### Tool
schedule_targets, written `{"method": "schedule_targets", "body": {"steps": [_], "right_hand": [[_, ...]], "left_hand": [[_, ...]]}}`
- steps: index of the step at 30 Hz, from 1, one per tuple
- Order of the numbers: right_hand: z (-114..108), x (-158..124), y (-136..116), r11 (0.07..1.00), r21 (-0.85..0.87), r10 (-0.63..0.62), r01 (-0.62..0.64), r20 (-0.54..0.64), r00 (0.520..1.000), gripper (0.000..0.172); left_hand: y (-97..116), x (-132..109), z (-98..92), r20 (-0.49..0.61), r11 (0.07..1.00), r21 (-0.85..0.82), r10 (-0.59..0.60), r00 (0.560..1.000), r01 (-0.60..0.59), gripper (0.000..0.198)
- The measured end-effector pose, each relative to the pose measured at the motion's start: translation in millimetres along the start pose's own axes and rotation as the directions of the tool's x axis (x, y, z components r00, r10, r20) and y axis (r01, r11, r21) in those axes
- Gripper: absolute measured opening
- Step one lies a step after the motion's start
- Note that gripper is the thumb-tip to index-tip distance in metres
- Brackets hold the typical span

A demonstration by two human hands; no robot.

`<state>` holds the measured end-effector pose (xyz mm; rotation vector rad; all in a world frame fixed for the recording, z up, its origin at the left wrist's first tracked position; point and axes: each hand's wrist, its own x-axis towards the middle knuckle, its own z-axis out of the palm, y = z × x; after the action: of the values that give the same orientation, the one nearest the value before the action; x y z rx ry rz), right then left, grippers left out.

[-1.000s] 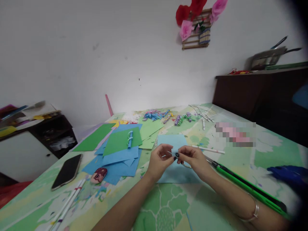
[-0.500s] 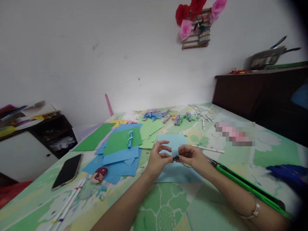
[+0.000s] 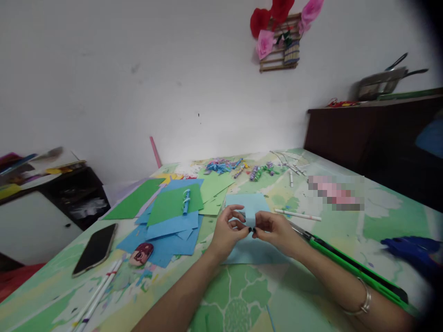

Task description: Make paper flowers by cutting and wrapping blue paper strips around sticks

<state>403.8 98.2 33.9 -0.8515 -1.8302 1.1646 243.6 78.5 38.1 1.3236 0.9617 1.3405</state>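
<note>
Over the blue sheet (image 3: 256, 254), the left hand (image 3: 226, 230) and right hand (image 3: 278, 233) pinch a paper strip (image 3: 249, 216) with their fingertips. Right of the sheet lies a green cutter (image 3: 356, 266).

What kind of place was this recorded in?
Probably a room in a home, set up for paper crafts. Coloured paper sheets and a green-handled cutter lie on the table, and red and pink decorative flowers hang above.
</note>
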Motion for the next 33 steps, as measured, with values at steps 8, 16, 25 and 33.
{"method": "schedule_targets", "body": {"steps": [8, 16, 25, 33], "right_hand": [[-3, 2, -2, 0.989, 0.136, 0.052, -0.051, 0.001, 0.999, 0.011], [3, 0, -3, 0.997, 0.076, 0.024, -0.023, -0.008, 1.0, 0.013], [3, 1, -6, 1.0, 0.008, 0.006, -0.005, -0.059, 0.998, 0.018], [-5, 3, 4, 0.999, -0.046, -0.008, 0.0, -0.167, 0.986, 0.014]], "left_hand": [[2, 3, -4.6, -0.029, 1.0, 0.017, 0.009, 1.0, -0.009, 0.05], [-2, 0, 1.0, 0.059, 0.999, -0.006, -0.032, 0.998, 0.033, 0.052], [-1, 1, -0.2, 0.038, 0.999, 0.043, -0.021, 0.999, 0.019, 0.054], [0, 8, -8.7, -0.074, 0.998, 0.045, 0.036, 0.997, -0.033, 0.036]]}}
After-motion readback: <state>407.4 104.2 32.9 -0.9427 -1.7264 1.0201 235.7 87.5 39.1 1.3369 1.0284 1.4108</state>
